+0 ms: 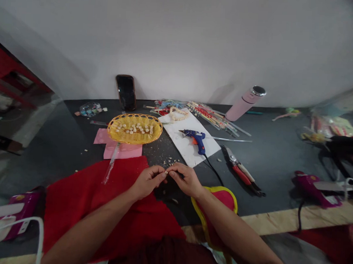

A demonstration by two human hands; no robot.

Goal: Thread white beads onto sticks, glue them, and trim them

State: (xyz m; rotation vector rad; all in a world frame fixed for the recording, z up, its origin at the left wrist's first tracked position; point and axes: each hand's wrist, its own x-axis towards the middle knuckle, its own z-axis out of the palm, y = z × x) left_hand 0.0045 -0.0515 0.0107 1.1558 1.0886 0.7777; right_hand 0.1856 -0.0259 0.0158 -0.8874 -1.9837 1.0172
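Note:
Close together above the table's front part, both my hands pinch a tiny pale piece (166, 173). My left hand (148, 180) has thumb and fingers pressed together on it, and my right hand (186, 179) closes on it from the other side. Small pale crumbs (169, 161) lie just beyond the fingertips. Several little cream pieces sit in the yellow woven basket (134, 140) to the upper left. Past my right hand, a blue glue gun (200, 142) rests on a white sheet (176, 136), with a beaded pale loop (179, 114) at its far end.
Red cloth (93, 190) covers the near left. Pruning shears (242, 171) lie right. A phone (126, 93) and a pink bottle (244, 104) stand near the wall, with thin sticks (213, 116) between. Purple boxes (315, 188) sit at both sides.

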